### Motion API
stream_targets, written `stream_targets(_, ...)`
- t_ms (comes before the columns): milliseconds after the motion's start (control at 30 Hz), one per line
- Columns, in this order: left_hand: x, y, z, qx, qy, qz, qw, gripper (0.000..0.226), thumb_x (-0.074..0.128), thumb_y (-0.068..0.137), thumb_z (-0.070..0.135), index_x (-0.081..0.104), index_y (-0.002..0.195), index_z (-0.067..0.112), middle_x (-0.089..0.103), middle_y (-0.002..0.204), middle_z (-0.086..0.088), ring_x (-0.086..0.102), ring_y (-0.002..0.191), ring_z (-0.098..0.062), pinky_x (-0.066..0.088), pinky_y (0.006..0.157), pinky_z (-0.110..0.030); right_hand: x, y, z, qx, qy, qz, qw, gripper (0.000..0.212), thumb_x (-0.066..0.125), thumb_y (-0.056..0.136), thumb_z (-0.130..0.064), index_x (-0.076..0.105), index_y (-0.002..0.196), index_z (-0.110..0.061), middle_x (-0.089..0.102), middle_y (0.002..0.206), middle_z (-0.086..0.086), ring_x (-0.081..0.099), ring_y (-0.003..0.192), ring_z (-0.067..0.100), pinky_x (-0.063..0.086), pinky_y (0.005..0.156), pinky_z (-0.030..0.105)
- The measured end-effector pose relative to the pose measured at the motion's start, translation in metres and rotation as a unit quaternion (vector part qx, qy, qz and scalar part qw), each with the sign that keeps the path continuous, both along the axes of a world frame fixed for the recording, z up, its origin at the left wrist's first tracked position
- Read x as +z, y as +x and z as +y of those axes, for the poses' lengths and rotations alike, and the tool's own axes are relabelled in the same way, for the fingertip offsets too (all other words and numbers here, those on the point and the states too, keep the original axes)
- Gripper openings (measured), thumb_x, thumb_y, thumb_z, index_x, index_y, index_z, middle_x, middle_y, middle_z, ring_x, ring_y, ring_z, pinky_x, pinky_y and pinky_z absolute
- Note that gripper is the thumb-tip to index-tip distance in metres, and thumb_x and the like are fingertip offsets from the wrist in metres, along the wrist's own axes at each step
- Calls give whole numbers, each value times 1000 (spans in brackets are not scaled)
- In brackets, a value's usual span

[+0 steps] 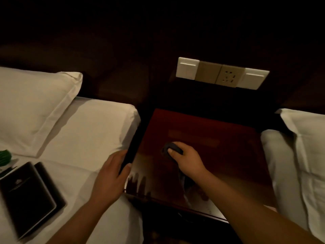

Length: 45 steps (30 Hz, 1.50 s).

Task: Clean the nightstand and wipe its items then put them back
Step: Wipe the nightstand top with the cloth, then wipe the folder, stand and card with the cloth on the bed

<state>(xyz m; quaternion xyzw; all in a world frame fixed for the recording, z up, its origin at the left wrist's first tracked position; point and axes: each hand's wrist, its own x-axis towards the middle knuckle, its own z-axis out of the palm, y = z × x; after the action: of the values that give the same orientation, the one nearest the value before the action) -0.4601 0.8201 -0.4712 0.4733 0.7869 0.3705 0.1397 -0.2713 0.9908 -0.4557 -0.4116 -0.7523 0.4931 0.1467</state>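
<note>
The glossy dark red nightstand (219,155) stands between two beds, its top bare of items. My right hand (186,158) presses a bunched dark cloth (167,149) onto the middle of the top. My left hand (110,176) grips the nightstand's left edge, thumb on top. Two dark leather folders (33,191) lie stacked on the left bed, and a green object (6,156) lies just beyond them at the frame's left edge.
A white pillow (31,106) lies on the left bed (91,131). A second bed with a white pillow (306,155) flanks the nightstand on the right. A wall panel with switches and a socket (221,73) sits above the nightstand. The room is dim.
</note>
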Motion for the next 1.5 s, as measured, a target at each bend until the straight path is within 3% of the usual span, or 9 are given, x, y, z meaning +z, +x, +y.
stream_targets(167, 16, -1, -4, -1, -10, 19, 1000, 45, 55, 98, 24, 48, 143, 23, 48, 139, 10, 45, 127, -11, 36, 102, -30, 23, 7, -5, 1, 14, -5, 1000, 29, 48, 100, -39, 56, 127, -32, 62, 123, -7, 60, 107, 17, 49, 92, 40)
stream_targets(467, 9, -43, -58, -3, -42, -17, 999, 41, 64, 94, 15, 57, 135, 13, 56, 136, -4, 50, 124, -14, 35, 105, -25, 61, -29, -63, -67, -81, 73, 992, 27, 50, 100, -25, 62, 121, -14, 66, 117, 10, 62, 106, 28, 47, 96, 49)
stream_targets(633, 0, -99, -120, 46, -123, -5, 991, 41, 62, 95, 22, 57, 135, 13, 59, 132, -9, 59, 116, -25, 42, 102, -31, 50, -86, -110, -101, -124, 117, 980, 22, 57, 96, -23, 68, 114, -16, 71, 109, 5, 67, 97, 17, 49, 73, 17)
stream_targets(733, -12, -126, -151, 122, -178, -14, 976, 39, 58, 96, 30, 57, 133, 20, 60, 126, -4, 59, 103, -18, 46, 94, -33, 39, -112, -130, -89, -147, 138, 975, 16, 58, 94, -34, 69, 106, -33, 71, 102, -13, 65, 82, -3, 46, 66, 15)
stream_targets(867, -29, -146, -167, 224, -182, -46, 956, 35, 60, 94, 30, 62, 125, 15, 61, 123, -11, 56, 113, -30, 42, 92, -33, 33, -132, -147, -75, -157, 142, 974, 23, 60, 92, -40, 69, 112, -34, 70, 106, -14, 66, 96, 9, 52, 87, 32)
stream_targets(1000, -40, -158, -161, 313, -246, -30, 917, 57, 62, 91, 42, 50, 138, 12, 47, 138, -16, 48, 124, -33, 40, 105, -42, 23, -148, -164, -62, -164, 144, 974, 19, 61, 91, -39, 69, 108, -37, 71, 105, -14, 66, 94, 5, 51, 81, 24)
stream_targets(1200, -52, -181, -164, 361, -261, -21, 895, 78, 74, 75, 56, 46, 139, 22, 38, 139, -12, 36, 128, -33, 38, 103, -49, 2, -209, -194, 10, -164, 108, 980, 11, 60, 92, -35, 65, 99, -43, 71, 101, -11, 67, 96, 15, 54, 88, 40)
stream_targets(1367, -69, -191, -177, 425, -146, -122, 885, 111, 89, 61, 41, 27, 150, 18, 38, 134, -17, 41, 122, -36, 39, 107, -50, -10, -254, -220, 32, -166, 105, 980, 15, 61, 93, -31, 65, 92, -45, 70, 89, -31, 65, 86, -10, 47, 72, 4)
stream_targets(1500, -80, -194, -180, 450, -99, -265, 847, 97, 93, 57, 38, 42, 134, 9, 60, 123, -15, 62, 107, -33, 54, 89, -40, -18, -274, -224, 65, -125, 79, 987, 18, 59, 93, -34, 62, 101, -51, 67, 98, -33, 59, 96, -15, 42, 78, 1)
